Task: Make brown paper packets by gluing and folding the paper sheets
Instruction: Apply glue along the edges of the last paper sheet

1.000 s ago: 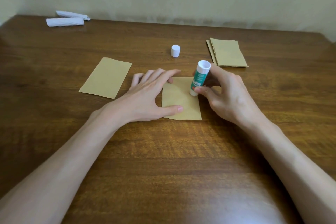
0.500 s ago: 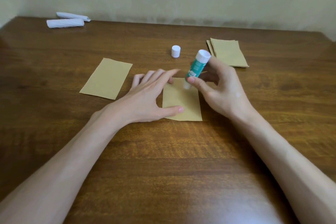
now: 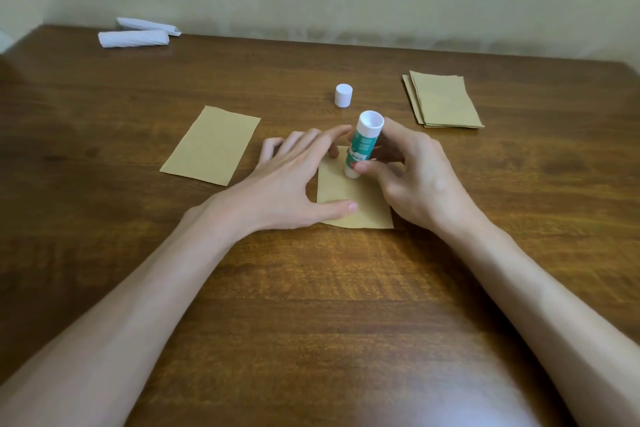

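Note:
A brown paper sheet [image 3: 360, 199] lies flat on the wooden table [image 3: 311, 305] in front of me. My left hand [image 3: 291, 180] presses it down with spread straight fingers and thumb. My right hand [image 3: 415, 177] grips a green and white glue stick [image 3: 363, 146], held nearly upright with its lower tip on the far part of the sheet. The stick's white cap [image 3: 343, 95] stands alone farther back.
A single brown sheet [image 3: 211, 145] lies to the left of my hands. A stack of brown sheets [image 3: 443, 100] sits at the back right. Two white rolled items [image 3: 138, 34] lie at the far left corner by the wall.
The glue stick moved from the sheet's right edge to its far edge, tilting and then coming upright near the left fingertips. My left hand stayed in place.

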A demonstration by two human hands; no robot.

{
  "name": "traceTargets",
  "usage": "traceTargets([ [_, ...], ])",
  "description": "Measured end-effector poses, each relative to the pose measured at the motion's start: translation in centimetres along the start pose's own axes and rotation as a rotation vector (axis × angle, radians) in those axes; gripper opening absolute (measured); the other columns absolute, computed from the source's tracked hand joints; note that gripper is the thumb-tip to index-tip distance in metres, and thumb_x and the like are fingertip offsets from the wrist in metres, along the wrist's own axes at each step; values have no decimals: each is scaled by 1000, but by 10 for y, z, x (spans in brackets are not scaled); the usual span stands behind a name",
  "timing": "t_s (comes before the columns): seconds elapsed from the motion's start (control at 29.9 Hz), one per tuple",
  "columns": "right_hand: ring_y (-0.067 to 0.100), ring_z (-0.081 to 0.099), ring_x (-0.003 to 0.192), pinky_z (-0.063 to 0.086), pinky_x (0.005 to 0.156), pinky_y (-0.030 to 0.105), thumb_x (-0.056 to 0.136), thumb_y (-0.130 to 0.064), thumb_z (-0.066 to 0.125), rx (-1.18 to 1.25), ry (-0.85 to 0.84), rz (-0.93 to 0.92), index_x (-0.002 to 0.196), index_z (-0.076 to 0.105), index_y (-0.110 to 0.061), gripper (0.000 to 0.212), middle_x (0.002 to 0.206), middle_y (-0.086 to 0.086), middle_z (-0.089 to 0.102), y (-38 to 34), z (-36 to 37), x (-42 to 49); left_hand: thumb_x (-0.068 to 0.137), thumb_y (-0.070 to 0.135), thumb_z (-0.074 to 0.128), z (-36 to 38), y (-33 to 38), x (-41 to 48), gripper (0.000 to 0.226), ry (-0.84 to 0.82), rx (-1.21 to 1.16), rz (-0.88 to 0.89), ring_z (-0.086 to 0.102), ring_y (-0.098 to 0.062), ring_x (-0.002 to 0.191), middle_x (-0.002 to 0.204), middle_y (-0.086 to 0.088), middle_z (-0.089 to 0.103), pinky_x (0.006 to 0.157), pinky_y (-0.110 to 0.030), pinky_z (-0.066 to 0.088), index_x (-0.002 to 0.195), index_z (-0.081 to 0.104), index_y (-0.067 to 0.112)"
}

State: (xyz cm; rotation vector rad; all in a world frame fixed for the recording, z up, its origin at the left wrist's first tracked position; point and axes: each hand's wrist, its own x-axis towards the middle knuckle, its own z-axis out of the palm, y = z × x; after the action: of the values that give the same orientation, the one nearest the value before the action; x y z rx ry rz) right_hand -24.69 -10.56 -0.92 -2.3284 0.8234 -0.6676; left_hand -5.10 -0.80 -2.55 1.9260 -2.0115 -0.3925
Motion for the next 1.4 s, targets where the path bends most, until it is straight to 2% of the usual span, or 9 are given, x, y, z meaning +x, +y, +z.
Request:
traceTargets([
  [0.13, 1, 70, 100, 57, 87, 27, 94, -26, 79, -25, 37, -33, 115, 66, -27, 24, 103, -17, 74, -2, 0, -2, 87, 79, 55, 1, -1, 0, 96, 11, 10, 5, 28, -2, 137, 135, 21, 36, 120, -44, 20, 160, 4, 43],
  [0.23, 2, 72, 93, 59, 82, 28, 91, -33, 83, -12, 83, -39, 109, 66, -30, 25, 96, -17, 73, -1, -1, -3, 88, 78, 55, 2, 0, 0, 95, 19, 7, 9, 27, -1, 137, 136, 22, 36, 120, -42, 19, 161, 4, 43],
  [0.4, 0, 71, 100, 60, 90, 30, 93, -32, 81, -2, 36, -40, 115, 67, -26, 26, 103, -15, 75, 2, -4, -2, 87, 77, 55, 1, 1, 0, 94, 16, 3, 9, 28, -1, 136, 134, 22, 36, 119, -42, 20, 161, 8, 43],
  [0.6, 1, 67, 120, 57, 103, 36, 100, -13, 72, 121, -61, -18, 125, 66, -20, 27, 119, -11, 75, 5, -3, -2, 87, 78, 54, 0, 1, 0, 94, 9, 3, 7, 27, 0, 136, 133, 25, 34, 119, -41, 19, 161, 7, 43],
  [0.73, 2, 69, 112, 59, 98, 38, 96, -19, 79, 83, -29, 1, 121, 67, -27, 29, 113, -14, 76, 4, -2, 0, 87, 78, 54, 1, 0, 0, 95, 7, 12, 6, 28, -1, 136, 132, 24, 34, 120, -41, 19, 161, 6, 42],
  [0.9, 1, 72, 98, 60, 86, 29, 86, -29, 88, 71, 47, 26, 111, 66, -32, 33, 102, -13, 75, 4, -5, -1, 86, 78, 55, 0, 0, 0, 95, 7, -5, 0, 29, -1, 135, 134, 22, 37, 119, -41, 20, 161, 8, 43],
  [1.1, 4, 69, 115, 57, 101, 37, 94, -15, 79, 57, -19, 65, 122, 69, -27, 31, 114, -12, 77, 7, -7, -1, 86, 78, 55, -1, 2, 1, 96, -7, 1, -9, 28, -2, 137, 137, 22, 36, 119, -42, 19, 161, 6, 43],
  [1.34, -4, 70, 97, 59, 88, 25, 86, -29, 87, 11, 45, 76, 114, 73, -23, 32, 102, -15, 76, 9, -12, -2, 86, 78, 56, 0, 1, 0, 96, 3, -8, -5, 28, -1, 135, 132, 24, 36, 120, -42, 18, 161, 8, 43],
  [1.4, -1, 71, 99, 59, 89, 26, 86, -30, 87, 0, 42, 91, 113, 73, -25, 31, 104, -14, 76, 8, -14, -3, 86, 77, 56, 0, 1, 0, 96, 9, -8, -1, 28, -1, 134, 132, 24, 36, 119, -41, 18, 161, 7, 43],
])
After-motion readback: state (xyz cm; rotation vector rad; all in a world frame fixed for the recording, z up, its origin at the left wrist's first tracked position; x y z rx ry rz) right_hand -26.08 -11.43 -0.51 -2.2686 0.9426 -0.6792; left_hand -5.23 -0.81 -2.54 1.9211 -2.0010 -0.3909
